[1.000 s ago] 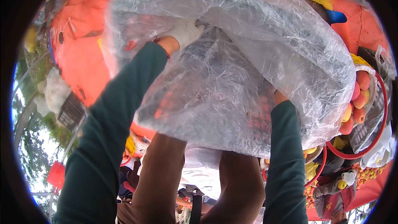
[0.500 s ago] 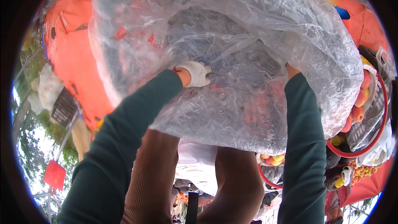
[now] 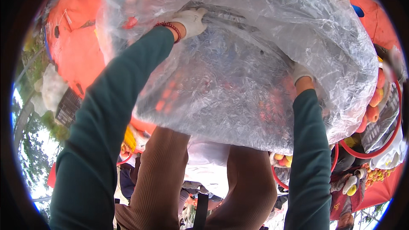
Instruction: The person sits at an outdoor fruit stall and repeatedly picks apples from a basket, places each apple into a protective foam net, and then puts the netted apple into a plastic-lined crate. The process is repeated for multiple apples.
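Note:
A large, crumpled clear plastic sheet (image 3: 213,89) is spread in front of me, with red patches showing through it. My left hand (image 3: 190,21), in a white glove with a beaded bracelet at the wrist, is at the sheet's far left part. Its fingers are closed on the plastic beside a dark fold. Over on the right, my right hand (image 3: 301,72), also white-gloved, reaches beneath a fold of the sheet, which hides its fingers. A creased line of plastic runs between the two hands.
Orange-red cloth (image 3: 74,34) lies at the left. Red-yellow apples (image 3: 372,113) and a red hoop-shaped rim (image 3: 390,145) are at the right. A dark crate (image 3: 68,108) stands far left. Another person's gloved hand (image 3: 351,185) holds a yellowish fruit at lower right.
My left hand has moved away from me and slightly left, from the sheet's middle to its far fold. More of my right glove shows now. The plastic's near part looks flatter.

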A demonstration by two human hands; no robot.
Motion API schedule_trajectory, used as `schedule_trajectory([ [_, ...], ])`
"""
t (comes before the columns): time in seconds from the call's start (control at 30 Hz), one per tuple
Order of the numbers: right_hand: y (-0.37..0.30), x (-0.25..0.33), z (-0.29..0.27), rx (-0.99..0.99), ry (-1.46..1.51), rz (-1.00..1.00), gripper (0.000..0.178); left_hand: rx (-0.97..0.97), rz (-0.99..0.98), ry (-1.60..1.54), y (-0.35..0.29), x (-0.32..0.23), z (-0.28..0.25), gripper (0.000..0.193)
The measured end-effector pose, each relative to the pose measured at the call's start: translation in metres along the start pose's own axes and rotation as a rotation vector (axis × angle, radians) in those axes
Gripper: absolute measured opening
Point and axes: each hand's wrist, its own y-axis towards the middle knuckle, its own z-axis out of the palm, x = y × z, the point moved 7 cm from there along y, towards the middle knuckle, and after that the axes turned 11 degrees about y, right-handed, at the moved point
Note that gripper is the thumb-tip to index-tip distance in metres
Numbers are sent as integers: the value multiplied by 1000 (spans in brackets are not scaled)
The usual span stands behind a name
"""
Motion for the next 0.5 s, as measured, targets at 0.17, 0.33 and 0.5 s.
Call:
schedule_trajectory([
  [0.17,-62,80,-20,-98,480,56,40,47,209,-538,-82,-78,-73,57],
  [0.33,-186,135,-36,-37,606,-39,26,184,514,-526,-210,-152,-92,67],
  [0.5,-262,115,-14,-14,-176,-115,38,268,373,-286,-229,-168,-69,64],
])
